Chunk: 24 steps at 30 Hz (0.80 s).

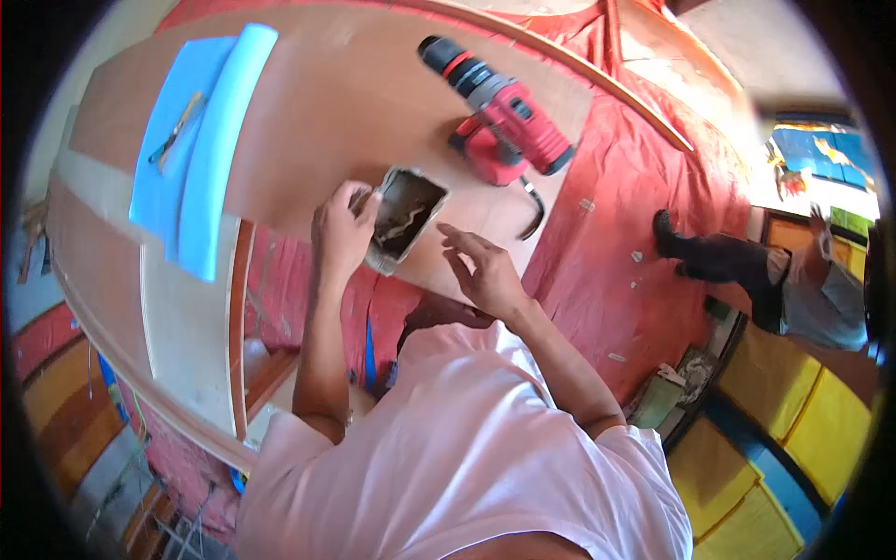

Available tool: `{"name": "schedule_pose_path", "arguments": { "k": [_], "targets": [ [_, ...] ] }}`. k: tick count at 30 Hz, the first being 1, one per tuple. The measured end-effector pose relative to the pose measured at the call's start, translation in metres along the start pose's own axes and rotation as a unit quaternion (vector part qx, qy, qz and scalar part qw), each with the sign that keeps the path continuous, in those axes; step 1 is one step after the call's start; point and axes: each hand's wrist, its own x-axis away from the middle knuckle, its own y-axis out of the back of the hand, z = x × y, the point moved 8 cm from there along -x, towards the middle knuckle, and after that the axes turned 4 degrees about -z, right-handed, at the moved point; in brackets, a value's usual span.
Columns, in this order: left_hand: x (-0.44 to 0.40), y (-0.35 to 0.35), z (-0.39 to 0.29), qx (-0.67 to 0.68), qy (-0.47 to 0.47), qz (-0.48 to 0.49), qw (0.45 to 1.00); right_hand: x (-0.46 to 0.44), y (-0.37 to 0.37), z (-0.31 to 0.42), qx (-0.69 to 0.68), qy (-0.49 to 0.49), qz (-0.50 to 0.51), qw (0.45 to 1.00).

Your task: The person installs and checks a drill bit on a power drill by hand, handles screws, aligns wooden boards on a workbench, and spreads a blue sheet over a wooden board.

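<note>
A small open-topped box [387,265] with a worn pale rim and a brown inside sits at the front of the wooden panel. A light wavy strip [403,224] shows inside it; I cannot make out what it is. My left hand [345,229] grips the box's left wall, thumb and fingers closed at the edge. Just right of the box, my right hand [485,271] is open, its fingers apart and holding nothing. Beyond the hands a red and black cordless drill [504,112] lies on the panel. A dark curved piece [534,210] lies by its base.
A folded light-blue sheet [210,140] lies on the panel [317,103] at left, with a slim knife-like tool [175,135] on it. Red sheeting [597,243] covers the floor. At right another person [793,280] stands near yellow and blue panels [784,401].
</note>
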Motion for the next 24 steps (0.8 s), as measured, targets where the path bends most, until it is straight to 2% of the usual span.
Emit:
{"name": "schedule_pose_path", "arguments": {
  "k": [1, 2, 5, 6, 7, 8, 9, 10, 11, 12, 13, 15, 18, 19, 20, 21, 23, 24],
  "targets": [
    [0.001, 0.0, -0.008, 0.021, 0.002, 0.007, 1.0, 0.0, 0.015, -0.012, -0.041, -0.027, -0.045, 0.998],
    [0.003, -0.002, -0.015, 0.014, -0.026, 0.008, 1.0, 0.001, 0.037, -0.024, -0.035, -0.065, -0.135, 0.988],
    [0.004, -0.029, -0.017, 0.006, -0.105, 0.037, 0.994, -0.006, 0.097, -0.058, 0.01, -0.146, -0.238, 0.96],
    [0.006, -0.036, -0.018, -0.016, -0.114, 0.043, 0.992, -0.018, 0.11, -0.053, -0.024, -0.082, -0.266, 0.96],
    [0.008, -0.04, -0.016, -0.042, -0.118, 0.047, 0.991, -0.033, 0.109, -0.062, -0.08, -0.027, -0.252, 0.964],
    [0.01, -0.045, -0.008, -0.049, -0.116, 0.063, 0.99, -0.048, 0.118, -0.031, 0.004, -0.012, -0.238, 0.971],
    [0.009, -0.05, -0.003, -0.059, -0.11, 0.075, 0.989, -0.066, 0.116, -0.025, -0.038, 0.031, -0.229, 0.972],
    [0.01, -0.05, -0.008, -0.04, -0.106, 0.06, 0.992, -0.089, 0.089, -0.04, -0.168, -0.024, -0.065, 0.983],
    [0.012, -0.047, -0.011, -0.021, -0.097, 0.044, 0.994, -0.107, 0.075, -0.049, -0.147, 0.027, -0.026, 0.988],
    [0.015, -0.042, -0.024, -0.042, -0.115, 0.001, 0.992, -0.119, 0.053, -0.078, -0.152, 0.023, -0.019, 0.988],
    [0.014, -0.043, -0.02, -0.031, -0.098, 0.008, 0.995, -0.13, 0.032, -0.107, -0.157, 0.02, -0.012, 0.987],
    [0.013, -0.04, -0.021, -0.007, -0.093, -0.025, 0.995, -0.108, 0.071, -0.063, -0.167, 0.031, -0.033, 0.985],
    [0.017, -0.047, -0.028, 0.115, -0.027, -0.078, 0.99, -0.061, 0.11, -0.07, -0.172, -0.011, -0.029, 0.985],
    [0.03, -0.058, -0.027, 0.224, 0.183, -0.005, 0.957, -0.044, 0.126, -0.075, -0.225, -0.024, -0.011, 0.974],
    [0.036, -0.067, -0.048, 0.269, 0.19, 0.01, 0.944, -0.027, 0.143, -0.08, -0.277, -0.039, 0.005, 0.96],
    [0.042, -0.084, -0.067, 0.315, 0.196, 0.025, 0.928, -0.015, 0.173, -0.071, -0.367, -0.01, 0.013, 0.93],
    [0.023, -0.123, -0.048, 0.319, 0.18, -0.001, 0.931, -0.002, 0.209, -0.088, -0.26, -0.005, 0.007, 0.965],
    [0.027, -0.138, -0.049, 0.318, 0.183, -0.026, 0.93, 0.001, 0.227, -0.104, -0.25, -0.053, 0.039, 0.966]
  ]
}}
